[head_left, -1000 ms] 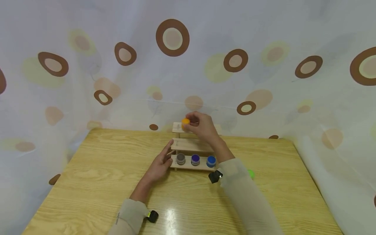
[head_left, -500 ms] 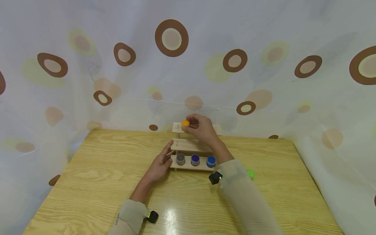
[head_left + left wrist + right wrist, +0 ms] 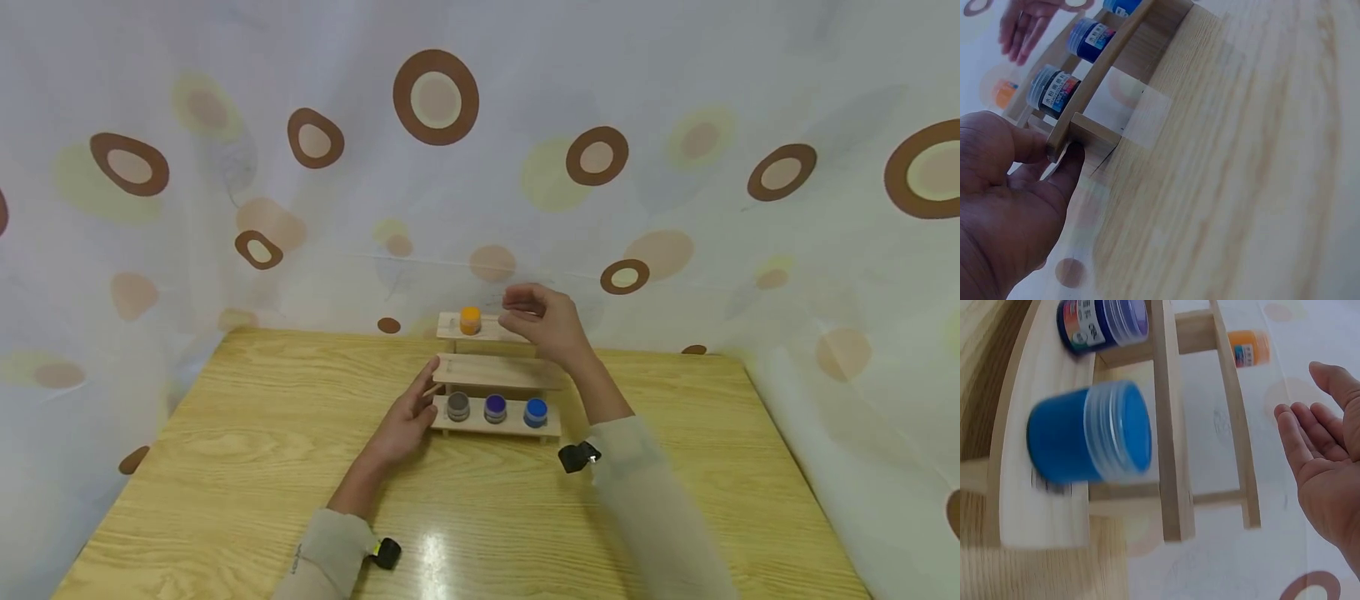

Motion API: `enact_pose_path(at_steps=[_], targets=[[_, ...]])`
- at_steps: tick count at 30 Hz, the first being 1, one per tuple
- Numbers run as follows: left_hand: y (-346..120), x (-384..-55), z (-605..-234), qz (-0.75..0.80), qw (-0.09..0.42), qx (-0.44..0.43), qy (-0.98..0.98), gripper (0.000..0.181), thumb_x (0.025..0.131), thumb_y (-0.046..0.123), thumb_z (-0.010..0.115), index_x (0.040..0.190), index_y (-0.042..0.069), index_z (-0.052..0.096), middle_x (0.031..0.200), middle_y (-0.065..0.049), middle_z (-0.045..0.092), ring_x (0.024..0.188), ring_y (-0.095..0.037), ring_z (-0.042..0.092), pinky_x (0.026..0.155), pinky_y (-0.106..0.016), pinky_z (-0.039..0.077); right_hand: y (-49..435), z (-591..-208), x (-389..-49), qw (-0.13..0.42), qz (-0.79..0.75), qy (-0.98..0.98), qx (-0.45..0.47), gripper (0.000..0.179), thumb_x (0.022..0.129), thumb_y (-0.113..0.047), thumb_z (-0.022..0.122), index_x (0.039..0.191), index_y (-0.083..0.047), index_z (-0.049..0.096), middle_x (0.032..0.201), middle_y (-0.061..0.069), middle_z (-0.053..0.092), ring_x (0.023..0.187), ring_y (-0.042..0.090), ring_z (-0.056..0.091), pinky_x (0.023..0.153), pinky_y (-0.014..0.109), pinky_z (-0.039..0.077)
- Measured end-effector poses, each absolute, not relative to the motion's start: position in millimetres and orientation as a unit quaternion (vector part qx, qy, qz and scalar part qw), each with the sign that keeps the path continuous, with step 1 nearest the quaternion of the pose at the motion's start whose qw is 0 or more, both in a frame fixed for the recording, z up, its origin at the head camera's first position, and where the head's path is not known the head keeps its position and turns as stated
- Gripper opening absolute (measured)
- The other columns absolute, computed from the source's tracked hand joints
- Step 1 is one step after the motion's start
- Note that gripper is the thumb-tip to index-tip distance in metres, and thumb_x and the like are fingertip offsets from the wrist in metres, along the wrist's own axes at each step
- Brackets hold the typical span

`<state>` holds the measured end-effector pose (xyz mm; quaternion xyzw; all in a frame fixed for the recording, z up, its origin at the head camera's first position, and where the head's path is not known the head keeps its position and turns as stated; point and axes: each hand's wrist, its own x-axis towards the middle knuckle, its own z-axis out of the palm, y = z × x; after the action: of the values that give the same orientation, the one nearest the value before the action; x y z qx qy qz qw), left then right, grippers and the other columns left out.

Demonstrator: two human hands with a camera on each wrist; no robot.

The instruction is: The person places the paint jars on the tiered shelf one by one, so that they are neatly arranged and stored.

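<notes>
A three-tier wooden rack [image 3: 495,371] stands on the table. My left hand [image 3: 401,427] grips its left end; in the left wrist view the hand's thumb and fingers [image 3: 1067,172] lie around the end of the lowest shelf. On that shelf sit a grey-capped paint jar [image 3: 458,407], a purple paint jar [image 3: 495,407] and a blue paint jar [image 3: 536,412]. An orange paint jar [image 3: 470,321] stands upright at the left of the top shelf. My right hand [image 3: 551,325] hovers by the top shelf, right of the orange jar, with relaxed fingers [image 3: 1325,434] and nothing held.
Wood-grain table [image 3: 225,467] surrounds the rack. Close behind it hangs a pale cloth [image 3: 337,208] with brown ring patterns. The middle shelf [image 3: 487,371] bears no jar. My right sleeve [image 3: 652,500] covers part of the table at the right.
My right hand has let go of the orange paint jar and moved right, leaving it on the top shelf. The left hand stays on the rack. The green thing is now out of sight.
</notes>
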<state>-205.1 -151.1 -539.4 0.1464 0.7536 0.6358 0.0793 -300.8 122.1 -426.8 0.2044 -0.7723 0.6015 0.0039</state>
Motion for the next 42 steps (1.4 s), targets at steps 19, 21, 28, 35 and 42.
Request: enact_pose_path(at_steps=[19,21,28,35,42], targets=[[-154,-204,-546,0.626,0.072,0.147,0.762,0.077,0.108,-0.009,0.042,0.172,0.023,0.015,0.171,-0.026,0.02,0.155,-0.046,0.029,0.124,-0.058,0.03,219,-431,-269,0.071,0.595,-0.777,0.195,0.04,0.098,-0.006,0.076,0.136,0.005,0.065,0.132,0.028,0.066,0.123,0.025,0.067,0.098,0.02,0.056],[-154,-204,-546,0.625,0.071,0.144,0.764,0.077,0.108,-0.009,0.042,0.172,0.024,0.015,0.172,-0.024,0.019,0.156,-0.046,0.029,0.124,-0.058,0.031,229,-432,-264,0.076,0.594,-0.777,0.191,0.041,0.098,-0.005,0.075,0.136,0.006,0.064,0.132,0.029,0.065,0.121,0.017,0.068,0.099,0.02,0.056],[-154,-206,-544,0.622,0.073,0.147,0.765,0.078,0.107,-0.009,0.043,0.172,0.023,0.014,0.173,-0.022,0.02,0.156,-0.043,0.029,0.125,-0.056,0.03,259,-440,-240,0.078,0.585,-0.79,0.168,0.042,0.099,-0.008,0.075,0.138,0.004,0.064,0.133,0.027,0.065,0.12,0.008,0.067,0.099,0.02,0.055],[-152,-204,-541,0.617,0.072,0.146,0.77,0.078,0.108,-0.008,0.043,0.172,0.025,0.014,0.175,-0.018,0.016,0.157,-0.043,0.028,0.124,-0.057,0.032,289,-449,-222,0.081,0.583,-0.796,0.141,0.043,0.099,-0.004,0.075,0.139,0.004,0.063,0.134,0.021,0.065,0.119,0.005,0.067,0.098,0.019,0.055],[-153,-204,-544,0.621,0.072,0.139,0.768,0.077,0.109,-0.008,0.043,0.172,0.027,0.015,0.174,-0.018,0.019,0.157,-0.041,0.029,0.124,-0.055,0.032,303,-454,-208,0.084,0.576,-0.801,0.139,0.044,0.099,-0.002,0.074,0.139,0.009,0.061,0.132,0.014,0.067,0.119,0.003,0.067,0.097,0.019,0.055]])
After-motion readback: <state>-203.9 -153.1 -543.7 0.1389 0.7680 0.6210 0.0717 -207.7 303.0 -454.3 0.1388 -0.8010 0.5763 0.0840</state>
